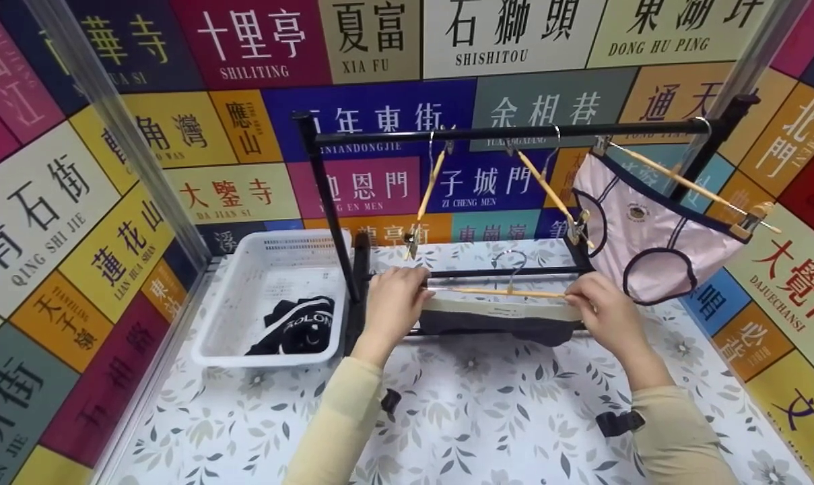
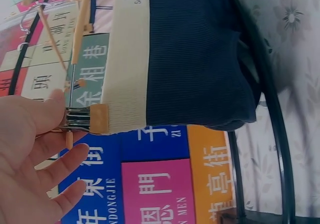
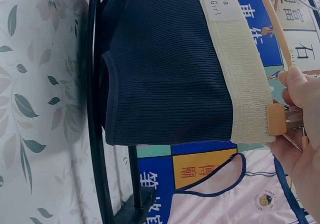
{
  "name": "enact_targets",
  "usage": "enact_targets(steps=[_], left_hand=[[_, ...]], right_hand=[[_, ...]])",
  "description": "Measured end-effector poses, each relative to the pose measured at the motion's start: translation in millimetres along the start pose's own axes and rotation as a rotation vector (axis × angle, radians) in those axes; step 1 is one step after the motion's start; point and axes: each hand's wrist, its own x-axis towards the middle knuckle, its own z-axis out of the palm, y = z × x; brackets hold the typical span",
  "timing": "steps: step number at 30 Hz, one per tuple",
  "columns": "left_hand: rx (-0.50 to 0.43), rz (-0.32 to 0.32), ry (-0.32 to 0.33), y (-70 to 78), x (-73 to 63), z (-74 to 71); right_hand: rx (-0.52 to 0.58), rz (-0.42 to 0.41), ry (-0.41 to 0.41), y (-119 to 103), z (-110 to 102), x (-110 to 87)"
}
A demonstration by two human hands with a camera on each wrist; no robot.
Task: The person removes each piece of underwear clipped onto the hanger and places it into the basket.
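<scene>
Dark ribbed underpants [image 1: 501, 326] with a cream waistband hang from a wooden clip hanger [image 1: 514, 292], held in front of the rack's lower bars. My left hand [image 1: 396, 300] pinches the hanger's left clip [image 2: 85, 118], its other fingers spread in the left wrist view. At the opposite end, the thumb and fingers of my right hand [image 1: 608, 313] grip the right clip [image 3: 285, 119]. Both clips bite on the waistband's edge. The hanger's metal hook [image 1: 511, 259] points up and is off the rail.
A black rack [image 1: 380, 137] stands behind my hands. Two bare clip hangers, one left [image 1: 431, 185] and one right [image 1: 545, 182], hang on it, and pink underpants [image 1: 635, 209] hang at right. A white basket [image 1: 228, 316] at left holds black clothing [image 1: 302, 327].
</scene>
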Motion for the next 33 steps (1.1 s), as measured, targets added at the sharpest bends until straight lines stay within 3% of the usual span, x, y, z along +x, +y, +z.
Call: enact_targets(steps=[11,22,33], left_hand=[[-0.054,0.002,0.068,-10.9,-15.7,-19.7],[-0.067,-0.003,0.069,-24.4,-32.2,-37.4],[-0.082,-0.033,0.031,-40.2,-51.2,-35.6]], right_hand=[[0.037,-0.046,0.026,-9.3,15.4,10.1],[0.034,-0.067,-0.020,-22.9,27.8,16.5],[0.063,-0.092,-0.048,-31.1,46.4,12.9]])
